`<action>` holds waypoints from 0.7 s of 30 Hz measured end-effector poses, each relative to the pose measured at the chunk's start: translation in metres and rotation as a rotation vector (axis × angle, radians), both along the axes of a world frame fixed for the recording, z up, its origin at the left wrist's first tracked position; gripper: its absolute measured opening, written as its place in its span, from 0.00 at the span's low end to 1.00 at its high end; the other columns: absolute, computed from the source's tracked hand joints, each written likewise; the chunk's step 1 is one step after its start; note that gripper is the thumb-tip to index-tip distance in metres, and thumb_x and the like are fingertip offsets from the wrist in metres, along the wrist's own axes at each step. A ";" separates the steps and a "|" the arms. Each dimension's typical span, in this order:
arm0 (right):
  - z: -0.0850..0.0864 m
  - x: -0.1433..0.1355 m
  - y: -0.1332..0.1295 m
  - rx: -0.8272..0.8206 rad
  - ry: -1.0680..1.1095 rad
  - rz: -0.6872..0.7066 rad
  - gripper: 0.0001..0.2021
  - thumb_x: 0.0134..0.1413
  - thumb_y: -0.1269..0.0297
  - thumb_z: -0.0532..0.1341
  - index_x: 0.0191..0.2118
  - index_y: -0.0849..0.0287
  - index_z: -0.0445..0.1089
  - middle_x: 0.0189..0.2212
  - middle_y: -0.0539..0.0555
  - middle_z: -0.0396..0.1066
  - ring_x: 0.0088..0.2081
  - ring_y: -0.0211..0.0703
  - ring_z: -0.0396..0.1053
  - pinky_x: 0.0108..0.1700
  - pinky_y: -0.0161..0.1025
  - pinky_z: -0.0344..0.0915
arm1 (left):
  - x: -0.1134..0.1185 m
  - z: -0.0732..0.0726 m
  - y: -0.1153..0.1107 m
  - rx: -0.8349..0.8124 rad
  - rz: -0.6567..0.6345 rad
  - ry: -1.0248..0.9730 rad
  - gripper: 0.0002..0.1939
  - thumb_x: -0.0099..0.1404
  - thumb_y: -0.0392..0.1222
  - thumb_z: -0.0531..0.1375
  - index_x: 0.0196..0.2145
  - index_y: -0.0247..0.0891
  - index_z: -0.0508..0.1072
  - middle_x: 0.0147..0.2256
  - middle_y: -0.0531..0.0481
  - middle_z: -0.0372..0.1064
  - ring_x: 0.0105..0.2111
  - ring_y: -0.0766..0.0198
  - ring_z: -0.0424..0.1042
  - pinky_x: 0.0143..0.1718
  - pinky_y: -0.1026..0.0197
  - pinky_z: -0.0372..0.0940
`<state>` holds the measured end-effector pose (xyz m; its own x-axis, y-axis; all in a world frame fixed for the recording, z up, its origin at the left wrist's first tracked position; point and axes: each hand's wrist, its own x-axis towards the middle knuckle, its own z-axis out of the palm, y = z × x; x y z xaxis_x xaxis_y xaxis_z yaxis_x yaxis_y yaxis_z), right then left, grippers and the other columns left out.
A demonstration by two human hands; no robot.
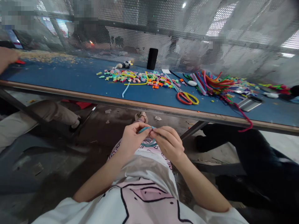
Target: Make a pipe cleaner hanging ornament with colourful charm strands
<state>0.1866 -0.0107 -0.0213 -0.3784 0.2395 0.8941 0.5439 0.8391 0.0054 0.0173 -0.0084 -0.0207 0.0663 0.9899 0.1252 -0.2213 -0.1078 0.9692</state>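
Observation:
Above my lap, my left hand (pixel 132 137) and my right hand (pixel 170 143) meet, fingertips pinched together. Between them is a light blue strand (pixel 144 129), bent or twisted into a small shape. Part of it hangs below the fingers as a loop (pixel 150 144). The left thumb and fingers grip the left side of the piece. At its right end my right thumb and fingertips pinch it, hiding the exact spot. The strand resembles the soft coloured strands on the table, though its material is hard to make out.
The blue table (pixel 93 74) runs across ahead. On it lie scissors (pixel 188 98) with red and yellow handles, many small coloured pieces (pixel 140 77), a bundle of coloured strands (pixel 210 82), a silver spool (pixel 250 104) and a black phone-like object (pixel 152 58). A co-worker's hand (pixel 8 59) is far left.

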 end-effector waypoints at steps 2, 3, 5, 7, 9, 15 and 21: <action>0.004 0.000 -0.002 -0.061 0.054 0.043 0.18 0.59 0.75 0.63 0.53 0.52 0.75 0.41 0.57 0.78 0.41 0.46 0.75 0.42 0.45 0.74 | -0.003 0.001 -0.001 0.078 0.013 0.110 0.07 0.60 0.42 0.67 0.34 0.35 0.80 0.29 0.49 0.76 0.28 0.66 0.72 0.30 0.67 0.68; 0.006 0.001 -0.003 -0.095 0.092 0.060 0.17 0.60 0.75 0.62 0.52 0.52 0.76 0.41 0.57 0.78 0.41 0.46 0.75 0.42 0.45 0.74 | -0.004 0.002 -0.002 0.116 0.025 0.174 0.07 0.61 0.41 0.66 0.35 0.36 0.80 0.30 0.49 0.76 0.29 0.66 0.73 0.29 0.67 0.67; 0.010 0.002 -0.004 -0.186 0.152 0.085 0.15 0.61 0.74 0.61 0.49 0.51 0.78 0.40 0.57 0.79 0.39 0.44 0.75 0.40 0.43 0.74 | -0.006 0.006 -0.003 0.192 0.040 0.296 0.06 0.62 0.39 0.65 0.36 0.37 0.80 0.31 0.48 0.77 0.31 0.64 0.74 0.29 0.68 0.67; 0.015 0.006 -0.006 -0.312 0.172 0.082 0.14 0.62 0.72 0.61 0.47 0.49 0.79 0.37 0.55 0.79 0.36 0.43 0.76 0.38 0.40 0.73 | -0.007 0.010 -0.005 0.264 0.021 0.376 0.05 0.62 0.39 0.64 0.36 0.37 0.80 0.32 0.48 0.78 0.32 0.63 0.75 0.28 0.67 0.68; 0.019 0.009 -0.006 -0.436 0.168 0.055 0.12 0.62 0.69 0.61 0.45 0.49 0.81 0.34 0.54 0.79 0.32 0.41 0.75 0.34 0.38 0.71 | -0.009 0.015 -0.005 0.341 -0.021 0.419 0.06 0.64 0.41 0.64 0.36 0.38 0.80 0.33 0.47 0.78 0.32 0.62 0.75 0.29 0.66 0.69; 0.030 0.006 -0.006 -0.745 0.297 0.022 0.08 0.58 0.58 0.66 0.37 0.51 0.83 0.24 0.53 0.76 0.24 0.41 0.70 0.27 0.38 0.66 | -0.015 0.015 -0.002 0.564 -0.107 0.501 0.07 0.68 0.35 0.59 0.38 0.39 0.79 0.36 0.47 0.77 0.35 0.63 0.75 0.38 0.64 0.69; 0.033 -0.009 0.000 -1.180 0.695 0.028 0.13 0.46 0.51 0.72 0.28 0.57 0.82 0.15 0.50 0.67 0.16 0.34 0.57 0.18 0.35 0.54 | -0.016 0.007 -0.002 0.782 -0.026 0.513 0.08 0.69 0.32 0.58 0.39 0.40 0.77 0.40 0.46 0.75 0.40 0.64 0.75 0.43 0.64 0.69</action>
